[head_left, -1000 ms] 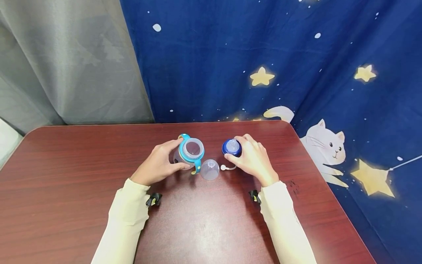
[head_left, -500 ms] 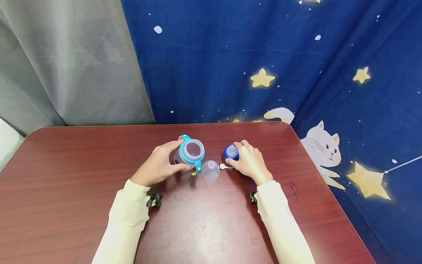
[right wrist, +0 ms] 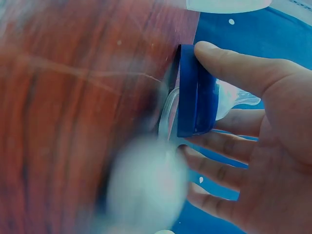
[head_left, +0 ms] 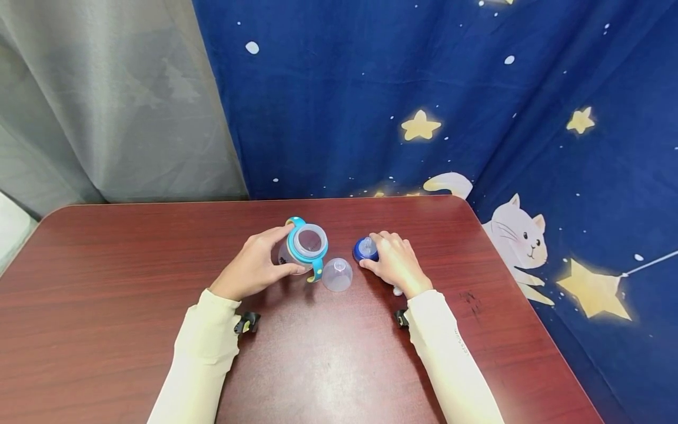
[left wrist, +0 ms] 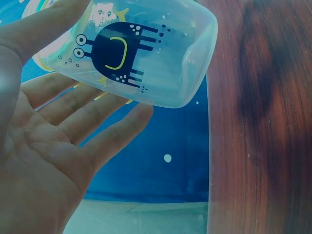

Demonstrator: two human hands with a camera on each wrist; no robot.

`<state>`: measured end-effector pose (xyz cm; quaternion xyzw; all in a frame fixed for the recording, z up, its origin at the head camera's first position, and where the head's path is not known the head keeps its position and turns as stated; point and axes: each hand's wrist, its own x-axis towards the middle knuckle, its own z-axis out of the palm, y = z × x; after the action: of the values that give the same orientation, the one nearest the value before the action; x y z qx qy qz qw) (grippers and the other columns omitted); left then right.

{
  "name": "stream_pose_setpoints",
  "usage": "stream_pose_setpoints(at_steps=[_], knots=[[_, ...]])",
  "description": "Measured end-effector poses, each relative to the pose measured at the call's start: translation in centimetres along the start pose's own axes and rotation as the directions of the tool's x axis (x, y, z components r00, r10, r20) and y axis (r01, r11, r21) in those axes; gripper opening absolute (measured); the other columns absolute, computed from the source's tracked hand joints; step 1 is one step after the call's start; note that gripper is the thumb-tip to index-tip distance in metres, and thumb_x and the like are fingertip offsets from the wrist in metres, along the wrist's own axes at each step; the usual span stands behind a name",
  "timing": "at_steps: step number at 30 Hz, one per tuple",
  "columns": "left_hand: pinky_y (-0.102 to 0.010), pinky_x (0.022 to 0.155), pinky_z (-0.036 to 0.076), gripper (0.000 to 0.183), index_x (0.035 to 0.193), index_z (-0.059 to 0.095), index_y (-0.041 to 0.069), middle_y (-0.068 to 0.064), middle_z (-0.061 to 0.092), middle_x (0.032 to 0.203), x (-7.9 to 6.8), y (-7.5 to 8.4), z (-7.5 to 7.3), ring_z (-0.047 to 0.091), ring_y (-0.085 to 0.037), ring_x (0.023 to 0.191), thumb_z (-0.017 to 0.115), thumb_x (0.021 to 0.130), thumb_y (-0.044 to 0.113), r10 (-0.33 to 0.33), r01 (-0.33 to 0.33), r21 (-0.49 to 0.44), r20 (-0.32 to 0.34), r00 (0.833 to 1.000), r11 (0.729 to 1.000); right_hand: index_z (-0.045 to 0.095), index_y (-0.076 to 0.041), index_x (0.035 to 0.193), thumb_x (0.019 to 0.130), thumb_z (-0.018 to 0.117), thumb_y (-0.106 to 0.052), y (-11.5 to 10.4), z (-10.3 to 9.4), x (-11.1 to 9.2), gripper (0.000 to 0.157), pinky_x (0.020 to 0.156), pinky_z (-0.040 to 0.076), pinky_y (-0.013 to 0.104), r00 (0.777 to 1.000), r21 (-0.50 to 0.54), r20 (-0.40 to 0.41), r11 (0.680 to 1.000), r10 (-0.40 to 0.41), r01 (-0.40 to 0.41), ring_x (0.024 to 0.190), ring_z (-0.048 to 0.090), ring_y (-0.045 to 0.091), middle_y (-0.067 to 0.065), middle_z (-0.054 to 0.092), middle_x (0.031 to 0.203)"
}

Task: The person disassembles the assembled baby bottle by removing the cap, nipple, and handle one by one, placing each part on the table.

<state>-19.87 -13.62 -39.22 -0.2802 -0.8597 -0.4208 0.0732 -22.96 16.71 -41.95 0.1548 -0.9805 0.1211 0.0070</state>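
My left hand [head_left: 251,265] holds a clear baby bottle [left wrist: 161,53], thumb on one side and fingers on the other. The bottle has a dark cartoon print, an uncapped top and a blue two-handled ring [head_left: 316,270]. With thumb and fingers, my right hand [head_left: 396,263] grips a dark blue bottle collar [right wrist: 197,92] with a clear nipple [right wrist: 234,97]. From the collar's underside runs a thin straw [right wrist: 168,112], and a white straw weight [right wrist: 148,185] shows blurred in the right wrist view. A clear dome cap [head_left: 337,274] stands between the hands.
The reddish-brown wooden table [head_left: 132,306] carries all these things. Behind it hang a grey curtain [head_left: 116,100] and a blue curtain [head_left: 339,106] with stars and a cat.
My right hand has shifted slightly left and nearer with the collar. The straw weight has swung from left of the hand to below it. The left hand and bottle stay put.
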Motion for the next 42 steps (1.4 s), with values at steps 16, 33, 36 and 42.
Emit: stream_pose_setpoints(at_steps=[16, 33, 36, 42], knots=[[-0.044, 0.105, 0.044, 0.086, 0.147, 0.047, 0.006, -0.006, 0.058, 0.138, -0.1, 0.2, -0.2, 0.054, -0.021, 0.128, 0.088, 0.076, 0.03, -0.029, 0.029, -0.004, 0.014, 0.999, 1.0, 0.056, -0.002, 0.137, 0.088, 0.075, -0.042, -0.1, 0.1, 0.1, 0.066, 0.097, 0.044, 0.054, 0.999, 0.009, 0.038, 1.0, 0.015, -0.016, 0.117, 0.056, 0.036, 0.017, 0.061, 0.129], [-0.044, 0.109, 0.041, 0.085, 0.146, 0.05, 0.01, -0.005, 0.057, 0.141, 0.0, 0.3, 0.0, 0.051, -0.02, 0.132, 0.09, 0.074, 0.028, -0.008, 0.008, -0.016, -0.023, 1.0, 1.0, 0.042, -0.009, 0.151, 0.091, 0.069, -0.041, -3.3, -3.6, -1.4, 0.073, 0.109, 0.035, 0.055, 0.982, 0.185, -0.177, 0.978, -0.065, 0.098, 0.133, 0.046, 0.031, 0.012, 0.052, 0.144], [-0.043, 0.11, 0.04, 0.086, 0.146, 0.05, 0.009, -0.006, 0.056, 0.141, 0.1, 0.4, -0.1, 0.051, -0.021, 0.132, 0.09, 0.074, 0.032, -0.009, 0.009, -0.019, -0.022, 1.0, 1.0, 0.041, -0.014, 0.152, 0.093, 0.068, -0.039, -4.1, -3.9, -1.8, 0.07, 0.111, 0.033, 0.053, 0.963, 0.3, -0.24, 0.934, -0.123, 0.194, 0.134, 0.046, 0.026, 0.009, 0.054, 0.143], [-0.044, 0.111, 0.038, 0.086, 0.146, 0.05, 0.008, -0.007, 0.054, 0.144, 0.0, 0.5, 0.0, 0.048, -0.022, 0.135, 0.09, 0.074, 0.033, 0.0, -0.001, -0.033, -0.012, 1.0, 0.999, 0.036, -0.023, 0.155, 0.091, 0.073, -0.034, -5.3, -3.8, -2.1, 0.075, 0.11, 0.037, 0.048, 0.913, 0.432, -0.326, 0.821, -0.244, 0.374, 0.134, 0.046, 0.018, 0.001, 0.054, 0.144]])
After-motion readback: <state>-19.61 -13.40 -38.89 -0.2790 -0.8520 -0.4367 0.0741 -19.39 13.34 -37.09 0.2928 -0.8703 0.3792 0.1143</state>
